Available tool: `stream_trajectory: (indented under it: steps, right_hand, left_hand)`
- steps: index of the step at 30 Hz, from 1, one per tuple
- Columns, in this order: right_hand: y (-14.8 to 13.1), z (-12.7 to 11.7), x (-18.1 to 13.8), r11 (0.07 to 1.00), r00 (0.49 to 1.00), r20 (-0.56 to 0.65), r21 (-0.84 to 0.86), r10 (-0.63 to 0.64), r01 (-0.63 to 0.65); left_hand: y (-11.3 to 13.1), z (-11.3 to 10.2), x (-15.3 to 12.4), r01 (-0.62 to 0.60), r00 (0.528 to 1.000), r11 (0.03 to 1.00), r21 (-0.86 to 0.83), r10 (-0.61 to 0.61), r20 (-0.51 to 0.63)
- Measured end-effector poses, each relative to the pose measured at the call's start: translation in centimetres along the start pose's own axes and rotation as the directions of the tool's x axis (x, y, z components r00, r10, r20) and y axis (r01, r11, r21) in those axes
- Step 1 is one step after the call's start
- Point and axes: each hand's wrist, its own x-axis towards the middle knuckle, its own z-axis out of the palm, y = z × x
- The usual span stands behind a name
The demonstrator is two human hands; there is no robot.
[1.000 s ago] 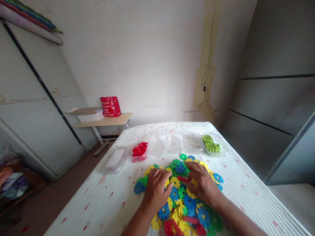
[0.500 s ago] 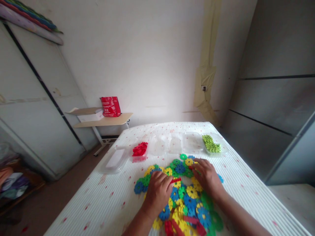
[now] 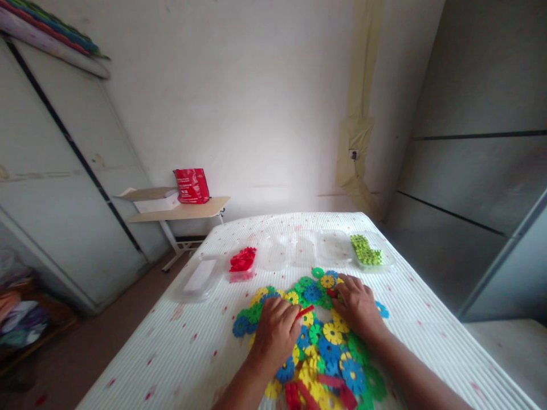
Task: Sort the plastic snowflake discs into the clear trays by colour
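My left hand [image 3: 277, 327] is closed round a red plastic building strip [image 3: 305, 311], whose end sticks out past the thumb and forefinger. Low over the right side of a loose pile of notched plastic discs [image 3: 330, 333] in blue, green and yellow is my right hand [image 3: 355, 299]. Its fingers bend down among the discs. A second red piece [image 3: 331, 293] shows at its thumb side; the fingertips are partly hidden, and I cannot make out how firmly they grip it. More red strips [image 3: 331, 381] lie on the near part of the pile.
Beyond the pile stands a row of clear trays [image 3: 304, 250]. One tray holds red pieces [image 3: 243, 259], another light green pieces [image 3: 366, 250]. A clear tray with a white slab [image 3: 200, 277] sits at left. Behind is a side table [image 3: 200, 209] with a red bag [image 3: 192, 185].
The red strip in my left hand has tilted, its free end rising slightly. My right hand has shifted a little to the left, uncovering more of a blue disc on its right.
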Motion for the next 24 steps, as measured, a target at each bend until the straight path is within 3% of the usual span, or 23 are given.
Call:
stream_trajectory:
  steps: [7,10,14,19,24]
  right_hand:
    - [-0.8,-0.5,0.3,1.0,0.998,-0.057,-0.016,0.0,-0.001]
    - [-1.2,-1.1,0.1,0.985,0.988,-0.122,0.133,-0.094,0.11]
    - [-2.6,-2.0,-0.7,0.861,0.951,-0.214,0.414,-0.225,0.297]
    - [-4.1,-2.4,-1.5,0.746,0.963,-0.162,0.609,-0.215,0.269]
    - [-4.3,-2.1,-1.7,0.754,0.967,-0.135,0.606,-0.217,0.254]
  left_hand:
    - [0.2,-0.1,0.2,0.004,1.0,1.0,-0.013,-0.004,0.008]
    - [0.2,-0.1,0.2,0.003,1.0,1.0,-0.02,-0.003,-0.002]
    - [0.2,-0.1,0.1,0.009,1.0,1.0,-0.028,-0.009,-0.021]
    - [0.3,0.0,-0.1,-0.004,1.0,0.999,-0.052,0.004,-0.003]
    - [0.3,0.3,-0.2,-0.012,1.0,0.998,-0.064,0.012,-0.004]
